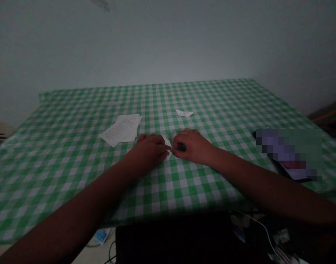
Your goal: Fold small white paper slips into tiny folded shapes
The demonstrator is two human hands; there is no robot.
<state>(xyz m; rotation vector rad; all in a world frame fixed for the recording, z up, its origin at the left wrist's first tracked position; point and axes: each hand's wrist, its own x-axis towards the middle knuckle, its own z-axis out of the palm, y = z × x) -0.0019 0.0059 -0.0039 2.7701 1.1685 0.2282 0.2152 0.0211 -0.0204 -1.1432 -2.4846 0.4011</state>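
On the green-and-white checked tablecloth (74, 161), my left hand (150, 149) and my right hand (192, 146) meet at the middle of the table. Both pinch a small piece of white paper (167, 142) that shows between them. My right hand's fingers also close on a small dark object (181, 147); what it is cannot be made out. Most of the paper is hidden under my fingers.
A short stack of printed sheets (121, 129) lies to the left behind my hands. A small folded white paper (184, 113) sits further back. A blurred-out flat item (290, 154) lies at the right. Cables and clutter (261, 227) are below the table's front edge.
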